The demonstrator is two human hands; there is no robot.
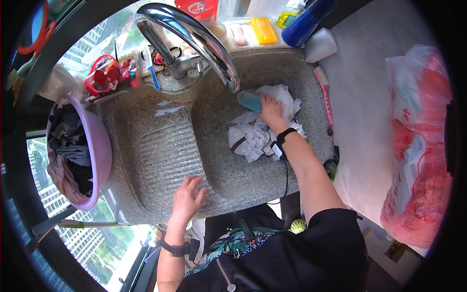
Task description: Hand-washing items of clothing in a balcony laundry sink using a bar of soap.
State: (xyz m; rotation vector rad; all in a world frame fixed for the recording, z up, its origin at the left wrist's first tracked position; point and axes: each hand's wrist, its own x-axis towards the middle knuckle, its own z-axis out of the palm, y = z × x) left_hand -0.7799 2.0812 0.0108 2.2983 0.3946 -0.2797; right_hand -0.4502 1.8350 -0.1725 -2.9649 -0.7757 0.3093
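Observation:
My right hand [271, 110] is in the basin of the stone sink [233, 182], its fingers around the near end of a blue-green plastic cup [251, 101]. The cup lies tilted on its side below the faucet spout. Beneath and around that hand are wet white clothes [251, 140], one with a dark brown strip; more white cloth [286, 95] is bunched just beyond the fingers. My left hand [188, 197] hovers by the sink's front edge, near the ribbed washboard [164, 149], fingers apart and holding nothing.
A chrome faucet [204, 36] arches over the basin. At left stands a purple tub [104, 157] of dark clothes. Soap bars [264, 30] and bottles line the back ledge. A pink brush [323, 91] rests on the right rim, with red plastic bags [416, 175] farther right.

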